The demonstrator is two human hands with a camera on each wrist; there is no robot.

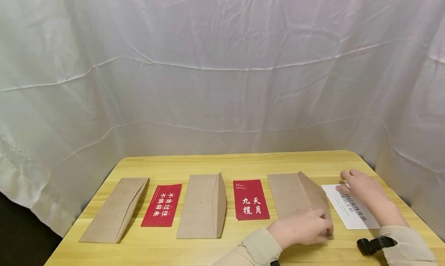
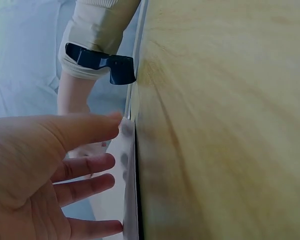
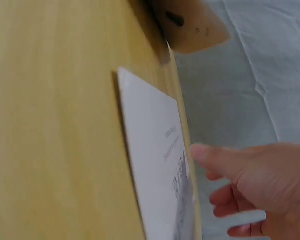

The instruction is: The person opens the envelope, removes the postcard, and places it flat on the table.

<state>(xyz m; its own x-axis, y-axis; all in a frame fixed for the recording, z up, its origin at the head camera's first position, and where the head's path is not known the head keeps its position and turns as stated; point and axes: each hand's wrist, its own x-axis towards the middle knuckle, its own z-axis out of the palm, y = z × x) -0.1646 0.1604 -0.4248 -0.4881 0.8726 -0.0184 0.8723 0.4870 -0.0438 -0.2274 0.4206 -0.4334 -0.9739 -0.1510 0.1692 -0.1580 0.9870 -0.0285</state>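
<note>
My left hand is over the near end of the rightmost brown envelope, whose flap stands raised along its right side. In the left wrist view its fingers reach out loosely, the tips at the envelope's edge. On the right lies a white card with black printed characters. My right hand hovers over the far right part of that card and covers some of the print. In the right wrist view the thumb and loosely bent fingers are beside the card, with nothing between them.
Left of my hands lie a red card, a brown envelope with its flap raised, another red card and a further envelope. All rest on the wooden table. A pale curtain hangs behind the table's far edge.
</note>
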